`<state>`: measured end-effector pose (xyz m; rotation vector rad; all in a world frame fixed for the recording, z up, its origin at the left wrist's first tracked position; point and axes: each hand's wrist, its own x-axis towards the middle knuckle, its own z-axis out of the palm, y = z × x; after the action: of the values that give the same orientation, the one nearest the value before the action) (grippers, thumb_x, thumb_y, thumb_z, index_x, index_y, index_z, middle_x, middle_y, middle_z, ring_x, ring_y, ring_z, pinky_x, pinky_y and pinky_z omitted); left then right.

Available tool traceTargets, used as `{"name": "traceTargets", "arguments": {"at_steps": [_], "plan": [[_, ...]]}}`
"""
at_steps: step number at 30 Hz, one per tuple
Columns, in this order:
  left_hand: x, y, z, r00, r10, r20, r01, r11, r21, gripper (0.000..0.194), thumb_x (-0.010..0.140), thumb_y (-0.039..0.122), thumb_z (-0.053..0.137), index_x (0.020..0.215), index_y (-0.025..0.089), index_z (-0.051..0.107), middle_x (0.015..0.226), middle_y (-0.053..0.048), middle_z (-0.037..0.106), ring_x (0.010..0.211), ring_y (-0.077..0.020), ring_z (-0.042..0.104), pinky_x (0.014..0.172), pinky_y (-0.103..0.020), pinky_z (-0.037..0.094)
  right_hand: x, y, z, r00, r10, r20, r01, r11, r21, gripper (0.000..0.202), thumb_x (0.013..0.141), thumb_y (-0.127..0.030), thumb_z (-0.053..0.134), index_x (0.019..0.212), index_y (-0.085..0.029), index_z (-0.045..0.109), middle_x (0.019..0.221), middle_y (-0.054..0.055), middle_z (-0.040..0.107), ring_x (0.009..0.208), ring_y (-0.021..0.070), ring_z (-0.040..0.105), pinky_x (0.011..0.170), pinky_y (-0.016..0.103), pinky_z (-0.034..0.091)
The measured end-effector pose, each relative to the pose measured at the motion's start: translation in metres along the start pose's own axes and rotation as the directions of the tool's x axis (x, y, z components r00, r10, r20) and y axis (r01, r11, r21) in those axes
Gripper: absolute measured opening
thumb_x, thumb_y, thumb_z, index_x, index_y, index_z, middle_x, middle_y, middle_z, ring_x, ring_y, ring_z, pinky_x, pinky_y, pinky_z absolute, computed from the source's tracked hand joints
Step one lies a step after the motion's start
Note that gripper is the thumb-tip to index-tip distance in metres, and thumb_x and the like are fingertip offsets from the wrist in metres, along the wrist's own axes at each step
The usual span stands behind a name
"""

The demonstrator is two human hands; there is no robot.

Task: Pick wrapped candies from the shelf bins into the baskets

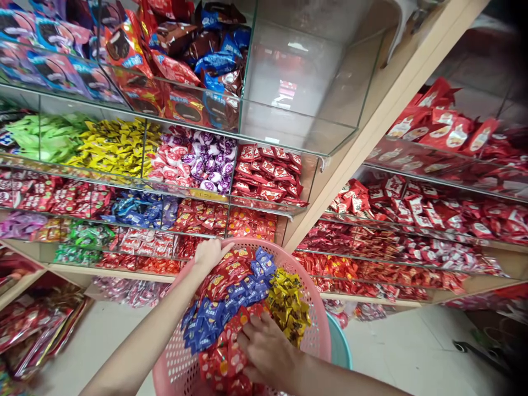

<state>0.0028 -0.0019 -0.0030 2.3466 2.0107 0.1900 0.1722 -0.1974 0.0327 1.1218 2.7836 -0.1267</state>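
My fingers (247,336) on the right hand (268,352) are spread, pressing into the red sweets (220,360) at the near side of the pink basket (319,335), gripping nothing I can make out. My left hand (209,254) curls over the basket's far rim, holding it. Blue sweets (223,308) lie across the basket's middle, yellow sweets (289,305) toward its right wall. Glass shelves (264,203) of wrapped candy stand just behind the basket.

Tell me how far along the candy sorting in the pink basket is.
Partly done: blue candies and yellow candies lie grouped in the pink basket. Right hand is in the red candies; left hand rests at the rim. Reds look unsorted.
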Motion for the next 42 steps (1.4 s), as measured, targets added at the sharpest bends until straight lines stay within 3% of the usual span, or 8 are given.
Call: {"name": "traceTargets", "arguments": {"at_steps": [4, 9, 13, 16, 23, 29, 36, 42], "plan": [[-0.001, 0.0, 0.0, 1.0, -0.015, -0.005, 0.015, 1.0, -0.001, 0.08, 0.078, 0.07, 0.015, 0.09, 0.008, 0.064, 0.081, -0.02, 0.065, 0.081, -0.0345, 0.062, 0.068, -0.042, 0.046, 0.014, 0.029, -0.023, 0.991, 0.083, -0.101, -0.07, 0.99, 0.125, 0.046, 0.076, -0.058, 0.052, 0.099, -0.018, 0.058, 0.092, 0.008, 0.063, 0.09, 0.0245, 0.055, 0.081, 0.038, 0.042], [-0.002, 0.001, 0.0, 1.0, -0.024, 0.006, 0.024, 1.0, -0.01, 0.08, 0.077, 0.071, 0.017, 0.091, 0.009, 0.064, 0.082, -0.019, 0.065, 0.081, -0.0328, 0.063, 0.069, -0.04, 0.046, 0.063, 0.117, -0.052, 0.879, 0.425, -0.216, -0.415, 0.905, 0.095, 0.031, 0.094, -0.03, 0.028, 0.106, -0.016, 0.053, 0.103, 0.009, 0.06, 0.097, 0.0184, 0.053, 0.085, 0.028, 0.039], [-0.003, 0.001, 0.0, 0.999, -0.031, 0.006, 0.031, 0.999, -0.011, 0.077, 0.078, 0.069, 0.018, 0.092, 0.008, 0.063, 0.082, -0.02, 0.065, 0.081, -0.0323, 0.063, 0.069, -0.04, 0.046, 0.1, 0.181, -0.052, 0.875, 0.449, -0.181, -0.454, 0.891, 0.013, 0.032, 0.09, -0.013, 0.032, 0.117, -0.016, 0.048, 0.116, 0.013, 0.053, 0.106, 0.0202, 0.049, 0.089, 0.03, 0.038], [-0.003, 0.001, -0.001, 1.0, -0.025, -0.002, 0.025, 1.0, -0.009, 0.076, 0.078, 0.069, 0.019, 0.091, 0.008, 0.064, 0.082, -0.019, 0.065, 0.08, -0.0322, 0.063, 0.068, -0.039, 0.046, 0.118, 0.205, -0.041, 0.897, 0.424, -0.122, -0.433, 0.9, -0.052, 0.041, 0.086, -0.007, 0.035, 0.124, -0.021, 0.045, 0.126, 0.011, 0.047, 0.11, 0.0197, 0.048, 0.09, 0.03, 0.038], [-0.003, 0.001, -0.002, 0.999, -0.034, -0.006, 0.034, 0.999, -0.019, 0.074, 0.079, 0.068, 0.02, 0.089, 0.009, 0.064, 0.082, -0.017, 0.065, 0.08, -0.0308, 0.063, 0.068, -0.037, 0.046, 0.134, 0.229, -0.011, 0.891, 0.45, -0.061, -0.453, 0.876, -0.168, 0.049, 0.087, -0.009, 0.035, 0.131, -0.029, 0.038, 0.137, 0.014, 0.036, 0.118, 0.0243, 0.043, 0.089, 0.038, 0.04], [-0.002, 0.0, -0.001, 0.999, -0.036, -0.006, 0.036, 0.999, -0.022, 0.073, 0.08, 0.067, 0.019, 0.087, 0.01, 0.063, 0.081, -0.017, 0.065, 0.079, -0.0301, 0.063, 0.068, -0.037, 0.047, 0.136, 0.233, -0.006, 0.895, 0.439, -0.083, -0.446, 0.87, -0.209, 0.047, 0.088, -0.009, 0.031, 0.129, -0.028, 0.041, 0.139, 0.011, 0.033, 0.119, 0.0236, 0.039, 0.091, 0.038, 0.037], [-0.002, -0.001, 0.0, 1.0, -0.023, -0.015, 0.023, 1.0, -0.019, 0.074, 0.08, 0.068, 0.018, 0.086, 0.01, 0.063, 0.081, -0.017, 0.066, 0.078, -0.0293, 0.064, 0.067, -0.036, 0.047, 0.129, 0.221, -0.014, 0.906, 0.394, -0.152, -0.42, 0.88, -0.222, 0.039, 0.088, -0.008, 0.029, 0.12, -0.021, 0.048, 0.131, 0.013, 0.041, 0.111, 0.0242, 0.043, 0.087, 0.037, 0.037], [-0.002, -0.001, 0.0, 1.0, -0.014, -0.015, 0.013, 1.0, -0.006, 0.076, 0.078, 0.069, 0.017, 0.089, 0.01, 0.063, 0.08, -0.018, 0.066, 0.078, -0.0324, 0.063, 0.067, -0.04, 0.047, 0.11, 0.204, -0.04, 0.899, 0.368, -0.239, -0.416, 0.888, -0.198, 0.035, 0.088, -0.011, 0.031, 0.12, -0.017, 0.044, 0.124, 0.015, 0.045, 0.105, 0.0254, 0.044, 0.082, 0.035, 0.038]]}}
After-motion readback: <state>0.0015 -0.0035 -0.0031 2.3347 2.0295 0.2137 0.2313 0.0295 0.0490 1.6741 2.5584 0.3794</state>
